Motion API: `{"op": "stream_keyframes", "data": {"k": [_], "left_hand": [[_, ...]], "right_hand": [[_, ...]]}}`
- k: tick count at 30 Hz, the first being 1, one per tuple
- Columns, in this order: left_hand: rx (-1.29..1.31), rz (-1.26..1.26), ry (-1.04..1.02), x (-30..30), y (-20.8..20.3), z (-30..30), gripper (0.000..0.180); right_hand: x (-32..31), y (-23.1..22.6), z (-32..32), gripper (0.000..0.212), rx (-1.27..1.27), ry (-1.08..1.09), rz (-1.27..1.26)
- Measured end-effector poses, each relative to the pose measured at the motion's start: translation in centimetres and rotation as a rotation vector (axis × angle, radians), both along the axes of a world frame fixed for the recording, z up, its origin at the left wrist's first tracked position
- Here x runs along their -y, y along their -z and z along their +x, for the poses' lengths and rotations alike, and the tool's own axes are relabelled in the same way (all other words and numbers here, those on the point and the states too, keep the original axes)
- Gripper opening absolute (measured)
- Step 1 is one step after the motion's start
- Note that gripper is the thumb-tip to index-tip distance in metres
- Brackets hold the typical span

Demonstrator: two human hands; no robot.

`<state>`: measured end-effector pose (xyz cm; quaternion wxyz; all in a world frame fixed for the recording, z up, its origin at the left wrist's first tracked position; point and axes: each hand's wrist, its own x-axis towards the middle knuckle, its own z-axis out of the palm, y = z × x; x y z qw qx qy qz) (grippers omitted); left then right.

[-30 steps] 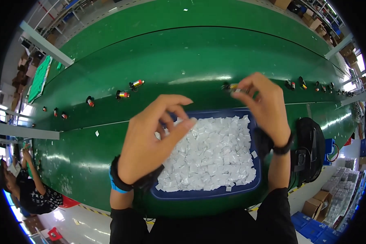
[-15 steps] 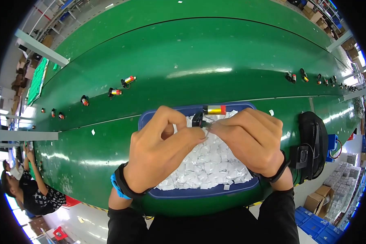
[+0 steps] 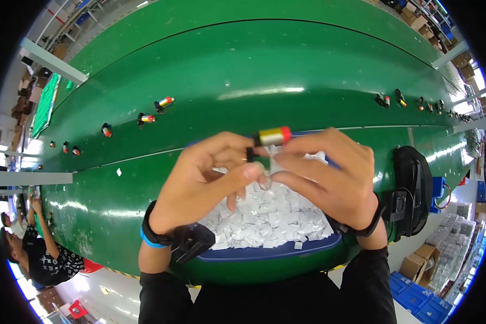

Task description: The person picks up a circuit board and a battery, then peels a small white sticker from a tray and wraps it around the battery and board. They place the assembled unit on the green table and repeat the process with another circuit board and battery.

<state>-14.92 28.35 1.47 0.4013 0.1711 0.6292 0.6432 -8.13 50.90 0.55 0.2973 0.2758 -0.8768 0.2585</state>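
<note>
We find both hands raised over the blue tray point(image 3: 264, 255) of white paper squares point(image 3: 264, 216). The right hand point(image 3: 329, 181) pinches a small cylinder point(image 3: 274, 135); the left hand point(image 3: 205, 183) grips its dark end (detail hidden). Judged light, rigid, smooth; hold by the barrel.

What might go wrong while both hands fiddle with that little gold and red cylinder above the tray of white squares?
1. The small cylinder is pinched only at the fingertips of the left hand and right hand; it might slip into the blue tray.
2. Loose white squares lie heaped near the rim; a knock could scatter them onto the green belt.
</note>
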Motion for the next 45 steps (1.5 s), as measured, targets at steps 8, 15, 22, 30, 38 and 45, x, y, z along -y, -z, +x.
{"op": "stream_keyframes", "data": {"k": [8,15,22,30,38,45], "left_hand": [[-0.229,-0.037,-0.078,-0.6,0.7,0.7,0.031],[-0.276,-0.072,-0.083,-0.8,0.8,0.9,0.030],[-0.264,-0.088,-0.149,-0.6,0.3,0.7,0.033],[-0.508,-0.148,-0.126,-0.8,0.1,0.8,0.036],[-0.224,-0.052,-0.132,-1.1,-0.3,0.5,0.029],[-0.189,-0.025,-0.139,-1.9,0.7,1.2,0.028]], "right_hand": [[0.2,0.8,-0.1,0.014,0.458,0.019,-0.499],[0.3,0.9,0.0,0.013,0.466,0.075,-0.412],[-1.1,-0.2,0.0,0.015,0.519,-0.162,-0.352],[-1.4,-0.7,-0.2,0.025,0.349,0.030,-0.292],[-0.8,0.3,-0.7,0.028,0.018,-0.058,-0.140],[0.1,1.3,-0.7,0.023,-0.159,-0.060,0.001]]}}
